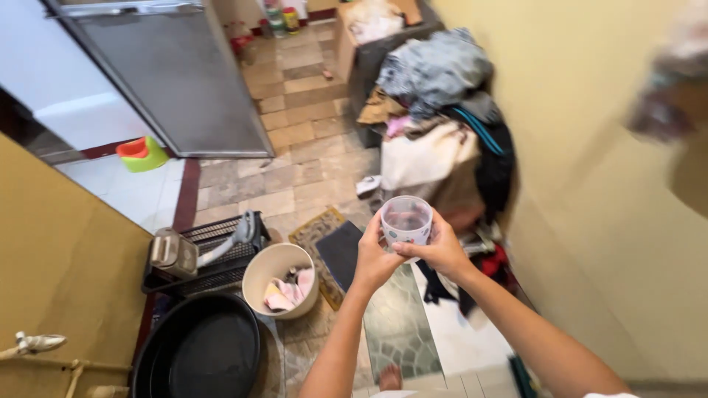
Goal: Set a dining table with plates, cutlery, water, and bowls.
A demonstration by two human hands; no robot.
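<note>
A small clear plastic cup [406, 217] with coloured dots on its side is held out in front of me at chest height. My left hand [374, 259] grips its left side and underside. My right hand [441, 250] clasps it from the right, fingers wrapped under the base. The cup is upright and its inside looks dark. Both forearms reach up from the bottom of the view. Below the cup lies a dark doormat [341, 253] on the tiled floor.
A pile of clothes [442, 125] is stacked against the yellow wall [590, 184] on the right. A cream bucket [279, 280] with cloths, a black basin [203, 350] and a black crate [214, 254] stand at lower left. A grey metal door [173, 74] is open ahead.
</note>
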